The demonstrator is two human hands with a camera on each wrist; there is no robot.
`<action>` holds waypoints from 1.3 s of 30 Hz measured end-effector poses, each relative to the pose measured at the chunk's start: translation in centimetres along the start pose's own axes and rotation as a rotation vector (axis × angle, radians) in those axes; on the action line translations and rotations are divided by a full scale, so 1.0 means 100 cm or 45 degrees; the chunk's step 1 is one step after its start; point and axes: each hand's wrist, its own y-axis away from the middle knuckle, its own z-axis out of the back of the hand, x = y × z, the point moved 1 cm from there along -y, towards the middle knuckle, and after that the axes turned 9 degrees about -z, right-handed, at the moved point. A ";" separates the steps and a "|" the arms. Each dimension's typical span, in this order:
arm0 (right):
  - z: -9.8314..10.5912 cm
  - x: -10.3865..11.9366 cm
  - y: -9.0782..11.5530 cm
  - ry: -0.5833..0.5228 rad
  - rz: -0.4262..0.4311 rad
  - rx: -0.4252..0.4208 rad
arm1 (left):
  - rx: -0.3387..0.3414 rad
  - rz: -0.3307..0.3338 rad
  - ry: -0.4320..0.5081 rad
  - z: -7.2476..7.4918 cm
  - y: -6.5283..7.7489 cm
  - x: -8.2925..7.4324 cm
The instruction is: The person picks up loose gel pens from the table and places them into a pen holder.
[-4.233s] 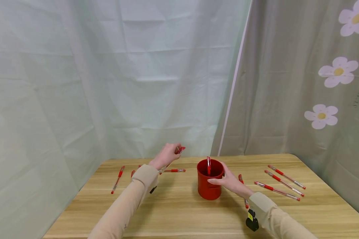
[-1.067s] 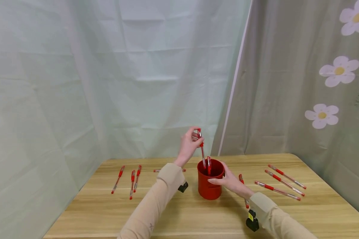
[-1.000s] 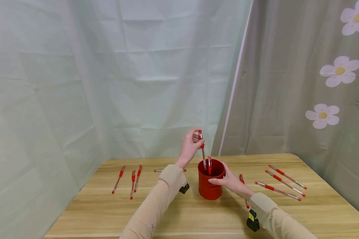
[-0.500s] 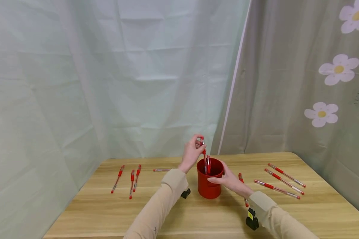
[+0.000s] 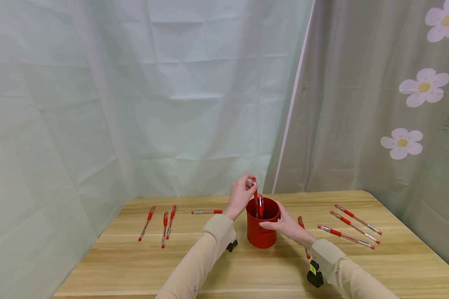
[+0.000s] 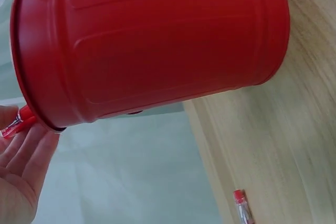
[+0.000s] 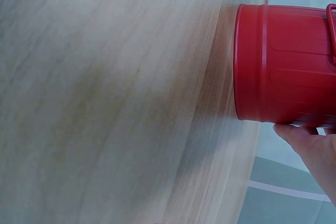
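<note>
A red metal bucket (image 5: 261,235) stands upright on the table, and in the head view one capped red pen (image 5: 261,204) leans inside it. My left hand (image 5: 241,195) is over the bucket's left rim, pinching a second red pen (image 5: 254,187) near its cap. That pen's lower part is down inside the bucket, hidden by the wall. In the left wrist view the fingers (image 6: 31,158) and the pen show just beyond the rim. My right hand (image 5: 287,226) holds the bucket's right side, its thumb across the front near the rim; the right wrist view shows it against the wall.
Several red pens lie on the wooden table (image 5: 194,270): a group (image 5: 166,228) at the left, one crosswise pen (image 5: 206,211) behind the left wrist, one pen (image 5: 301,222) partly under the right wrist, and more (image 5: 353,226) at the right. Curtains (image 5: 209,104) hang behind the table.
My left hand took the pen from the left area to the bucket, then lowered it through the opening. My right hand has stayed on the bucket, which has not moved.
</note>
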 end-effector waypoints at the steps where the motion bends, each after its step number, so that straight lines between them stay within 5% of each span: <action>1: 0.000 0.000 0.000 0.000 -0.003 0.000 | 0.005 0.003 0.000 0.000 0.001 0.000; 19: 0.001 -0.001 -0.001 0.011 0.007 0.008 | 0.129 0.085 -0.285 -0.009 0.014 0.008; 39: 0.000 0.000 -0.001 0.019 0.023 -0.024 | 0.160 0.062 -0.332 -0.010 0.019 0.010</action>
